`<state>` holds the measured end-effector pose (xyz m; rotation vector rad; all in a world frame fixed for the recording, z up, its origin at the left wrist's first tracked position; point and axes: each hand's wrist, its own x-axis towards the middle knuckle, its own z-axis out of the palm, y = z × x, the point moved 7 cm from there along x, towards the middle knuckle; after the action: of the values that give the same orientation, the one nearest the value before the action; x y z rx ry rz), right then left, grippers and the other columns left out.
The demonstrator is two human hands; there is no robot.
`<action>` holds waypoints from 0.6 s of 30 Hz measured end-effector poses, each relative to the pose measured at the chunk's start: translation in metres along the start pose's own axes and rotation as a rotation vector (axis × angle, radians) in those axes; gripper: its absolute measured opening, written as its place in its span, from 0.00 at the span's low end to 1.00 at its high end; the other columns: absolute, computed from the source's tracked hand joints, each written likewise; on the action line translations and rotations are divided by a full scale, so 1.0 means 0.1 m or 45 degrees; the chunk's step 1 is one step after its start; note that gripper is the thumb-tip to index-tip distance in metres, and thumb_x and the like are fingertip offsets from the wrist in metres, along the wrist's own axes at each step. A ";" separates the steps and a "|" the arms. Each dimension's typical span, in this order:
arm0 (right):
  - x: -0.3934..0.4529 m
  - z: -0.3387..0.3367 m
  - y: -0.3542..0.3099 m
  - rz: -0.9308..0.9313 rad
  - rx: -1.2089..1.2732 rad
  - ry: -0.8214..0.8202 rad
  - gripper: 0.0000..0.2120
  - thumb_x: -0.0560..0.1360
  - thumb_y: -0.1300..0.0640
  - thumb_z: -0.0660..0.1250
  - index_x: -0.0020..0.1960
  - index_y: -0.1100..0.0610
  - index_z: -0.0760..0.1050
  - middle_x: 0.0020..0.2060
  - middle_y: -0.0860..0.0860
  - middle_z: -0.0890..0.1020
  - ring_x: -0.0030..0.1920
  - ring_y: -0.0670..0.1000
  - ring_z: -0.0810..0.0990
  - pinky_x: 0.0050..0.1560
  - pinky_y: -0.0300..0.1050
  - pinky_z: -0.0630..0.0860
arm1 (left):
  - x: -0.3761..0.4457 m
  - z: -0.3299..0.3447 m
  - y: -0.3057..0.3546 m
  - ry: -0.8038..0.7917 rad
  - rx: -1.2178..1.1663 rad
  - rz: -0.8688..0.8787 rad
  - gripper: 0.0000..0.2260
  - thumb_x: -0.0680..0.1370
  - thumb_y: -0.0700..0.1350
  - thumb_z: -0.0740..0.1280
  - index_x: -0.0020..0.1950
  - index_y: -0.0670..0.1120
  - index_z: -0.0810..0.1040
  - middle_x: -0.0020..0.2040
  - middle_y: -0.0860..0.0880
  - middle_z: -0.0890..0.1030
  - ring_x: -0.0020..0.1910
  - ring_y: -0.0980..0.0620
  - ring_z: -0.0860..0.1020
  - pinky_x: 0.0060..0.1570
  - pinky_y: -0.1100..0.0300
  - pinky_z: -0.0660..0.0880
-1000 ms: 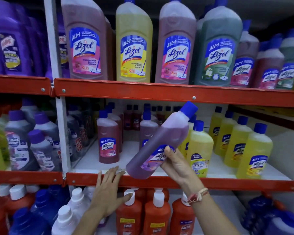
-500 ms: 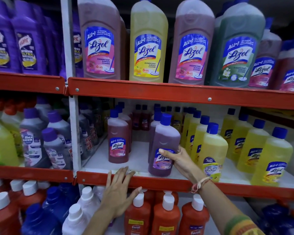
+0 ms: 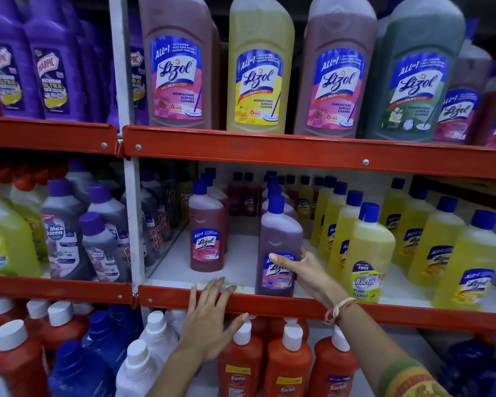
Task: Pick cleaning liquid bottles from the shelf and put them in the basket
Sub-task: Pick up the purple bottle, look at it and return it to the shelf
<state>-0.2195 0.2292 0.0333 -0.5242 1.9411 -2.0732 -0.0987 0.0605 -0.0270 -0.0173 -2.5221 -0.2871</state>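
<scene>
On the middle shelf (image 3: 269, 306), right hand (image 3: 301, 270) grips the upright purple bottle (image 3: 279, 239) at two o'clock from the flat, empty left hand (image 3: 209, 319), which steadies against the edge.

On the top shelf, the big pink bottle (image 3: 178, 64) says "ALL in 1", "Lizol", "Disinfectant Surface Cleaner" and "6 HRS". The yellow bottle (image 3: 259, 67) beside it carries the same words. The purple bottles (image 3: 50, 67) on the left read "Harpic", "Bathroom", "Ultra". On the middle shelf, the grey bottle (image 3: 62, 230) says "Max Kleen", and the yellow bottle in front (image 3: 368, 259) says "Bactin Floor Cleaner" and "Free". The orange bottles (image 3: 287, 365) below read "Bactin".
</scene>
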 end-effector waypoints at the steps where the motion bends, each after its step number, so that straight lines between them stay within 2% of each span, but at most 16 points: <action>1: 0.00 0.00 0.00 0.002 -0.010 0.005 0.38 0.56 0.52 0.79 0.63 0.60 0.72 0.55 0.60 0.83 0.53 0.59 0.83 0.53 0.54 0.81 | 0.00 -0.01 0.00 0.000 -0.004 0.002 0.31 0.74 0.70 0.45 0.71 0.55 0.60 0.76 0.51 0.59 0.75 0.52 0.52 0.70 0.49 0.34; 7: -0.04 0.02 -0.03 0.014 -0.088 0.013 0.44 0.51 0.46 0.81 0.63 0.60 0.72 0.55 0.59 0.83 0.53 0.59 0.83 0.58 0.58 0.79 | -0.03 0.01 -0.01 -0.011 0.013 0.040 0.29 0.76 0.68 0.51 0.71 0.54 0.60 0.74 0.49 0.64 0.74 0.50 0.56 0.69 0.49 0.36; 10: -0.10 -0.02 -0.03 -0.023 -0.134 0.084 0.40 0.55 0.48 0.79 0.64 0.58 0.72 0.55 0.58 0.83 0.53 0.57 0.83 0.57 0.56 0.80 | -0.07 0.01 0.00 -0.008 0.048 0.074 0.29 0.76 0.67 0.52 0.73 0.53 0.57 0.73 0.49 0.66 0.74 0.50 0.56 0.70 0.48 0.38; 13: -0.22 -0.11 -0.06 -0.107 -0.158 0.085 0.35 0.61 0.53 0.79 0.66 0.56 0.71 0.58 0.55 0.82 0.56 0.53 0.82 0.52 0.47 0.81 | -0.10 -0.05 0.02 0.017 0.019 0.064 0.28 0.77 0.65 0.51 0.74 0.53 0.55 0.74 0.50 0.64 0.75 0.52 0.54 0.71 0.49 0.40; 15: -0.34 -0.21 -0.14 -0.185 -0.234 0.110 0.31 0.65 0.56 0.78 0.65 0.55 0.71 0.58 0.53 0.81 0.58 0.50 0.80 0.48 0.40 0.81 | -0.11 -0.13 0.12 0.093 -0.038 0.043 0.27 0.78 0.62 0.51 0.73 0.51 0.57 0.74 0.50 0.64 0.74 0.52 0.57 0.72 0.52 0.43; 18: -0.57 -0.40 -0.42 -0.386 -0.341 0.168 0.22 0.67 0.59 0.76 0.59 0.56 0.77 0.54 0.51 0.84 0.54 0.46 0.82 0.48 0.32 0.79 | -0.07 -0.25 0.45 0.212 -0.135 0.086 0.24 0.78 0.57 0.54 0.71 0.48 0.63 0.71 0.49 0.69 0.71 0.54 0.62 0.72 0.55 0.50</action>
<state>-0.1829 0.2929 0.0683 -0.8005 2.3632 -2.0730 -0.0755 0.0996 -0.0013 -0.1157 -2.3341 -0.3790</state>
